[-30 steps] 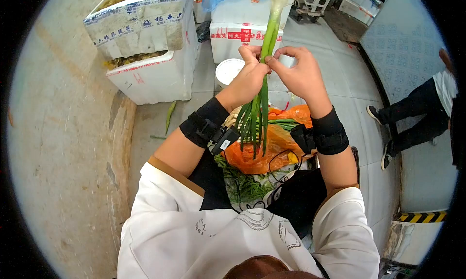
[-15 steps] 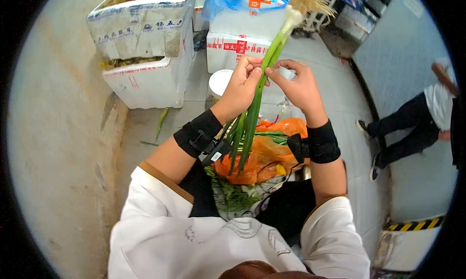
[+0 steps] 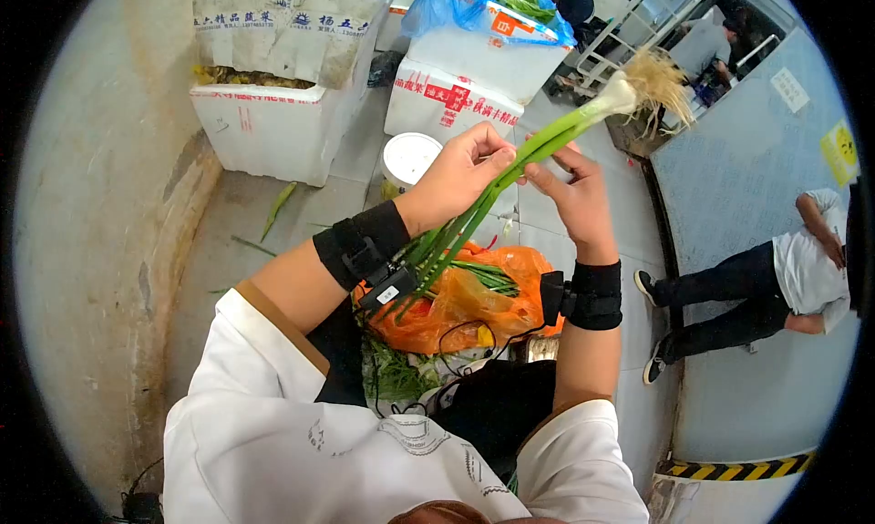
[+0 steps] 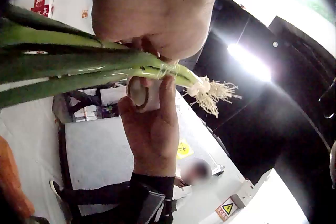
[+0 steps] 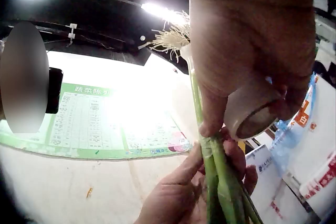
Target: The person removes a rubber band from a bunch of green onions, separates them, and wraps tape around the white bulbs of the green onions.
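Note:
A bunch of scallions (image 3: pixel 558 138) is held up slanting, its white bulb and stringy roots toward the upper right and its green leaves hanging to the lower left. My left hand (image 3: pixel 460 176) grips the stalks around their middle. Close beside it, my right hand (image 3: pixel 580 200) pinches the same stalks with thumb and fingers. A roll of clear tape (image 5: pixel 257 111) sits in the right hand's fingers, and the left wrist view also shows the roll (image 4: pixel 138 92) against the stalks. Shiny film shows on the stalks near the fingertips.
An orange plastic bag (image 3: pixel 510 296) with more scallions lies between the legs. Ahead stand a white-lidded bucket (image 3: pixel 412 158) and stacked foam boxes (image 3: pixel 264 132). A wall (image 3: pixel 100 205) runs along the left. At the right stands another person (image 3: pixel 729 282).
The scallions have tilted from nearly upright to slanting, their roots swinging right. Both hands sit lower in the head view and still hold the stalks.

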### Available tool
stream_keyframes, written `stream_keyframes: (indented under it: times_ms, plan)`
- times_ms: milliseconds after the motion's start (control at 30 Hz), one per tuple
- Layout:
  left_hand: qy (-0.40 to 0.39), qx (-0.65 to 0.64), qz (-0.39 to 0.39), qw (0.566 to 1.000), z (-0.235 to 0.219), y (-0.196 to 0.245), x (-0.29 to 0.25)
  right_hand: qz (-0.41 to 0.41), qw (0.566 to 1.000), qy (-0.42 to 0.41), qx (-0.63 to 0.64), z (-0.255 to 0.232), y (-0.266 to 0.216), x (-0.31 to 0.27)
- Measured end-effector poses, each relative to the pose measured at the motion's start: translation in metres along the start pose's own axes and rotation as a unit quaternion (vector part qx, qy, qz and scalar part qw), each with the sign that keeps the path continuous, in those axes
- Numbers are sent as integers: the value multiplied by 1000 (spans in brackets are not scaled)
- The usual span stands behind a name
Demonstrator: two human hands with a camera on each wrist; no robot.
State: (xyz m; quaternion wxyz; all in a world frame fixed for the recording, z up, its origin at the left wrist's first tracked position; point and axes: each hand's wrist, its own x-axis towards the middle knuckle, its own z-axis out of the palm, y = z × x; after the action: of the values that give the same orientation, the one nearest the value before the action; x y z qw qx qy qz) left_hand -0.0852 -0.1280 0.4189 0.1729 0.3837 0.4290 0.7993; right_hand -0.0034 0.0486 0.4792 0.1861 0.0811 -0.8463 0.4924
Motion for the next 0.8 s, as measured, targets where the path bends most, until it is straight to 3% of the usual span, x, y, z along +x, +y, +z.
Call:
stream_keyframes:
  times_ms: [167,333,433,500,600,700,800]
  plan:
    - [21,83,-2,996,-9,-3,3,9,1000,4,-7,2,-5,-1]
    - [48,38,11,998,-4,-5,2,18,1000,14,-4,8,-2,0]
    - [85,51,51,994,4,-7,0,-2,999,37,6,16,-8,1]
    - [161,86,132,974,11,-7,-1,22,998,61,20,19,-10,2]
    - [162,135,153,965,5,-12,2,15,998,60,27,22,-11,2]
    - [169,94,94,976,4,-11,2,20,997,59,40,22,-18,2]
    - [168,98,95,976,4,-8,3,24,997,59,37,24,-27,0]
